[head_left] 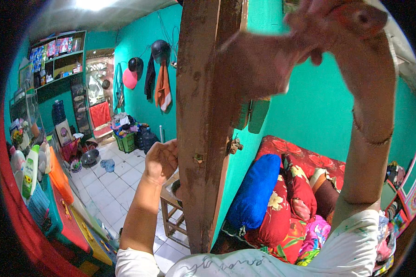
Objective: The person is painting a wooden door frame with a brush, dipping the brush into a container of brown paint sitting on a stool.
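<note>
1. The timber (pixel 198 106), a brown upright that may be a door edge or a post, is seen at mid-view, rising from the lower edge of the view past its top.
2. The left hand (pixel 161 160) is set against the timber's left edge, palm exposed. Its fingers are bent and close together; whether the timber is gripped cannot be told.
3. The right hand (pixel 312 32) is raised high, beyond the timber's right edge. It is blurred, and a brown object (pixel 376 17) is seen beside it; whether the fingers are clamped on that cannot be told.
4. The step in hand is judged to be work at the upper timber, with steadying perhaps given by the left hand.
5. For the next move, a steady timber and a controlled right hand seem called for. The latch (pixel 235 146) at the right edge should be kept clear of.
</note>
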Demonstrator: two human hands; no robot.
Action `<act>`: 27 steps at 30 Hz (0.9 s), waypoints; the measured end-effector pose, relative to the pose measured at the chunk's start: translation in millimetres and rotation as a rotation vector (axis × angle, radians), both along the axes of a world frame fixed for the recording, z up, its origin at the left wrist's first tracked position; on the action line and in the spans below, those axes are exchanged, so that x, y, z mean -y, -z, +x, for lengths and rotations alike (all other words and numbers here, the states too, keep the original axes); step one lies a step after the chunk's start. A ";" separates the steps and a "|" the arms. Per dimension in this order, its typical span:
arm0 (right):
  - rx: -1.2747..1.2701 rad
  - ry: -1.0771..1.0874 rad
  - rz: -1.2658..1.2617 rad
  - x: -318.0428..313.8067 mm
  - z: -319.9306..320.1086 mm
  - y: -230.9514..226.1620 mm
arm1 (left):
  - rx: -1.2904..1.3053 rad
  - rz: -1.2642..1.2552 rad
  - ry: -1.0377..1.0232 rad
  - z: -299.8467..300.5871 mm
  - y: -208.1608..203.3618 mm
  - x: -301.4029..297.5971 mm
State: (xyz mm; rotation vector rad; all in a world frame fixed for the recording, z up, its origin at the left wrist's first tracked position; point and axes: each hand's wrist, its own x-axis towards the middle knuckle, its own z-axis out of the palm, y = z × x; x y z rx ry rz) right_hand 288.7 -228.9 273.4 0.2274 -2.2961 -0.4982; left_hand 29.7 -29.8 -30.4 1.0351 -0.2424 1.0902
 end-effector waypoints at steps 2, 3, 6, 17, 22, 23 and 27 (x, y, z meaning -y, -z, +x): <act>0.066 -0.083 0.000 -22.3 5.5 -2.5 | 0.014 0.006 0.037 -8.1 5.3 -4.2; 0.008 -0.119 0.054 -27.9 0.2 0.1 | 0.010 -0.007 0.007 -8.0 5.9 -5.3; -0.213 -0.028 -0.001 -7.8 -2.8 -0.6 | 0.005 -0.035 -0.088 -4.3 7.5 -6.6; -0.186 0.043 -0.270 0.7 66.0 -32.4 | 0.000 -0.068 0.034 2.4 -5.9 10.0; 0.125 -0.207 -0.305 -46.8 82.1 -47.1 | 0.009 0.028 -0.060 1.8 -3.8 16.0; 0.175 -0.231 -0.302 -53.0 82.5 -49.6 | -0.003 -0.043 0.012 1.0 -6.1 16.1; 0.248 -0.277 -0.302 -69.8 76.2 -50.6 | -0.029 -0.108 -0.096 -10.6 8.1 6.3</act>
